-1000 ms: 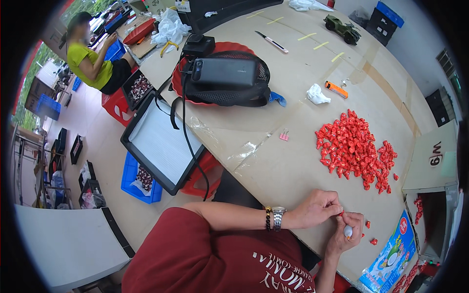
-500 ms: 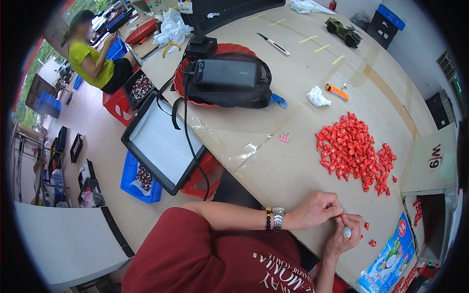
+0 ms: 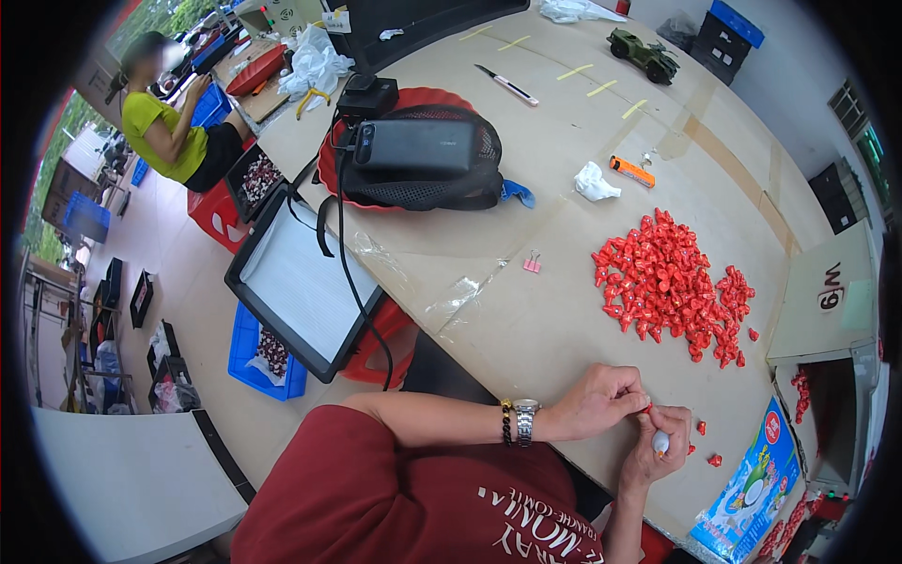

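Note:
My left hand (image 3: 598, 402) pinches a small red piece (image 3: 646, 408) between thumb and fingertips, and most of that piece is covered. Close against it, my right hand (image 3: 656, 449) is wrapped round a slim tool with a rounded white end (image 3: 660, 441); its working tip is hidden by my fingers. Both hands meet over the table's near edge. A few loose red pieces (image 3: 715, 460) lie just right of my right hand. Beyond the hands spreads a large pile of small red moulded pieces (image 3: 658, 273).
On the table (image 3: 526, 329) are a pink binder clip (image 3: 533, 262), crumpled white tissue (image 3: 596, 182), an orange tube (image 3: 632, 171), a box cutter (image 3: 507, 85), a toy vehicle (image 3: 644, 56) and a red basket (image 3: 413, 193) holding a power bank. A black tray (image 3: 310, 282) is at left. A co-worker (image 3: 164, 127) sits beyond.
The whole view has shifted slightly, so the table things appear a little further left. My hands keep nearly the same grip and stay together.

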